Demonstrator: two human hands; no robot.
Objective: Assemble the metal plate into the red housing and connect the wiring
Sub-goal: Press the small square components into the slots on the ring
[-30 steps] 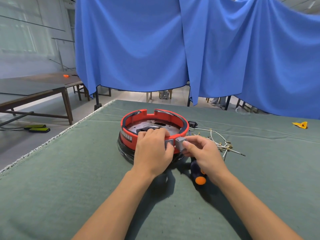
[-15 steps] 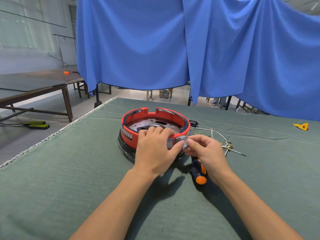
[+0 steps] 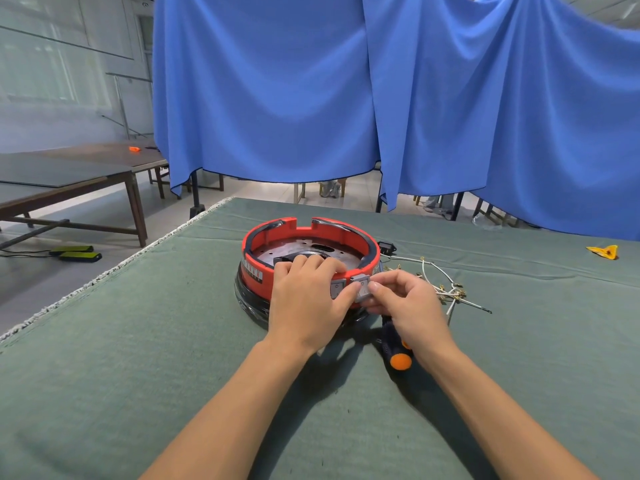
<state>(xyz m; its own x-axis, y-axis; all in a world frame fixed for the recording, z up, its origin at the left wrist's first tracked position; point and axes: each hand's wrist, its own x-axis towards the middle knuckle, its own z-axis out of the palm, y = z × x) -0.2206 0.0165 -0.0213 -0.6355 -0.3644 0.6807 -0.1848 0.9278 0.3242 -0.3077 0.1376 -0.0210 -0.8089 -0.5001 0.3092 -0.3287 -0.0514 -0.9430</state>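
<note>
Head camera: left hand (image 3: 306,299) is gripping the red housing's (image 3: 349,233) near rim, fingers curling over the metal plate (image 3: 304,249) inside; right hand (image 3: 407,306) is pinching a grey switch (image 3: 362,287) against it, wires (image 3: 446,289) lying just right.

blue curtain (image 3: 381,98), brown side table (image 3: 69,174)

Matt cloth, glossy plastic, dull metal

A matt green felt-like table cover (image 3: 138,341) with a frayed pale edge bears a smooth red plastic ring housing (image 3: 304,232); inside lies a dull grey perforated metal plate (image 3: 294,249); behind hangs soft blue draped cloth (image 3: 277,98).
</note>
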